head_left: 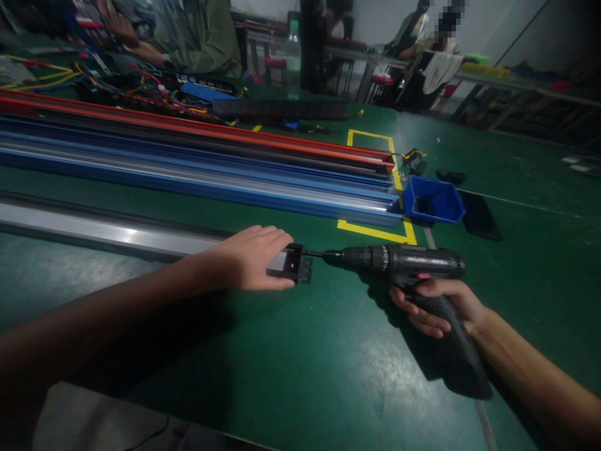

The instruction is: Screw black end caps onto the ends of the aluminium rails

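Note:
My left hand (253, 258) lies over the right end of a long silver-and-black metal profile (117, 228), its fingers wrapped across it. A black end cap (295, 263) with a slotted tab shows just past my fingertips. In my right hand (434, 304) is a black cordless drill (399, 260), gripped by its handle with the index finger near the red trigger. The drill's long bit points left, and its tip meets the upper corner of the end cap. Whether the tip sits in a screw is too small to tell.
Blue profiles (282, 188) and an orange profile (235, 130) lie behind, ending near yellow tape (375, 233). A blue bin (434, 199) stands right of them, beside a dark flat object (481, 216). Farther back are wires, a power strip (282, 109), a bottle (293, 59) and a co-worker (201, 37).

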